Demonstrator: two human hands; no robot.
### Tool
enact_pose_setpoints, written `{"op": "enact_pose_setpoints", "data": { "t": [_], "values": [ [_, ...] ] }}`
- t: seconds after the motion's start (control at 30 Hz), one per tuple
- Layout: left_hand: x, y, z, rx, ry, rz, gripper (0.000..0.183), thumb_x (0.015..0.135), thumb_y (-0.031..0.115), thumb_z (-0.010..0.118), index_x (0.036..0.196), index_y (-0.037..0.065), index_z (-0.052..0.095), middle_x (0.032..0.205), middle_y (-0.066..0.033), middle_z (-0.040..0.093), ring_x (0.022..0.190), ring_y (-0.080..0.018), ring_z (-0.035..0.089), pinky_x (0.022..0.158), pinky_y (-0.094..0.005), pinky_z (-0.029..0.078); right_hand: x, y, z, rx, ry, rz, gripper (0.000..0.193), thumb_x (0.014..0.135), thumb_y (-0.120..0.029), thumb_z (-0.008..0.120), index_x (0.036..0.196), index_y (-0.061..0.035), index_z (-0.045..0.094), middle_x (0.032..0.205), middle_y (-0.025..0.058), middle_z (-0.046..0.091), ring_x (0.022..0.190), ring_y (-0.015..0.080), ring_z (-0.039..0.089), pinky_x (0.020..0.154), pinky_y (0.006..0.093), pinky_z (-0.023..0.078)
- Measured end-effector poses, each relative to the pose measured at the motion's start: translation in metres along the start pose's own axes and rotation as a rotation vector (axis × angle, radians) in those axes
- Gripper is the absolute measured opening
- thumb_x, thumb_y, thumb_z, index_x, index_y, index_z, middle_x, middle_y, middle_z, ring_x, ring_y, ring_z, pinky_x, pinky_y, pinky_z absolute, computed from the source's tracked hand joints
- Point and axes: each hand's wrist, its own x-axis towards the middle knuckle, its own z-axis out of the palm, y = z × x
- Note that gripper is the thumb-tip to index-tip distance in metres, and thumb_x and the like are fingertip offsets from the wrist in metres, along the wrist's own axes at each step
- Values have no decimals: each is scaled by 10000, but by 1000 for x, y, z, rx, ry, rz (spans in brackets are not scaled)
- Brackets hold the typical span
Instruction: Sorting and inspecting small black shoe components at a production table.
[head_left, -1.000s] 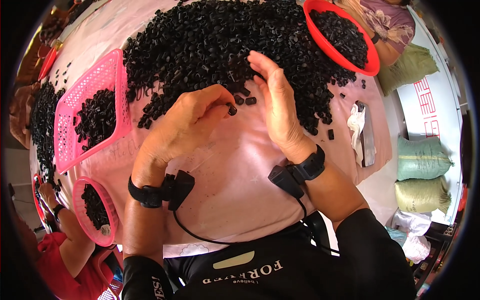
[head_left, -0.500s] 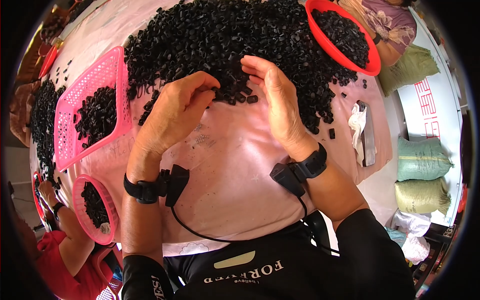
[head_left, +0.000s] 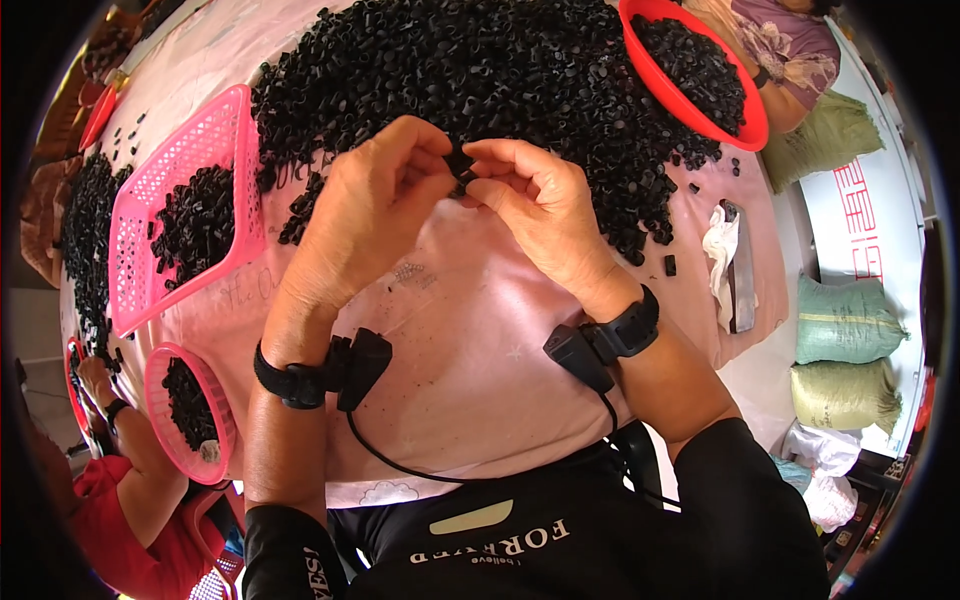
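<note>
At the near edge of a big heap of small black plastic pieces, my two hands come together. My left hand is closed, its thumb and forefinger pinching a small black piece. From the other side, the fingertips of my right hand close on the same dark spot. The pieces in the heap look like short hollow tubes or caps. My fingers hide part of what they hold, so I cannot tell whether it is one piece or two fitted together.
To the left stand a pink rectangular basket and a round pink basket, both holding black pieces. A red basin of pieces is at the far right. Near it lie a white cloth and a flat metal strip. Co-workers sit left and far right.
My right hand has moved left and its fingers have closed in beside the left hand. My left hand has shifted slightly right and up, so both now meet at the black piece.
</note>
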Motion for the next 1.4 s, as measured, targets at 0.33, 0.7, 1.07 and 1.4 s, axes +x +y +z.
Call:
{"op": "enact_pose_setpoints", "data": {
  "t": [0.33, 0.7, 1.07, 1.4],
  "values": [
    [-3, -13, -27, 500, -168, -69, 138, 811, -6, 675, 937, 5, 731, 869, -135, 714, 739, -220, 691, 682, -330, 530, -1, -5, -2, 81, 17, 29, 142, 1028, -63, 573, 1120, 0, 660, 920, 88, 702, 806, 146, 721, 703, 259, 583],
    [-9, -10, 0, 706, -120, 66, 146, 734, 21, 745, 876, 17, 707, 857, -122, 647, 805, -327, 669, 697, -411, 517, 1, 5, -2, 7, 61, 84, 169, 1048, -97, 549, 1161, -16, 646, 939, 89, 718, 839, 153, 729, 701, 266, 587],
    [-7, -9, -2, 504, -162, 70, 135, 742, -12, 724, 869, -7, 681, 797, -137, 664, 725, -281, 676, 655, -366, 521, 2, 5, -3, 21, 89, 34, 179, 1035, -96, 566, 1172, -6, 640, 983, 76, 710, 849, 147, 725, 723, 260, 581],
    [-4, -2, -40, 628, -264, -48, 104, 754, 18, 697, 853, 1, 722, 755, -151, 694, 737, -270, 705, 687, -349, 543, 1, -1, -4, 77, 59, 118, 181, 1036, -97, 544, 1163, 2, 628, 973, 96, 714, 809, 163, 737, 676, 260, 582]
  ]
}}
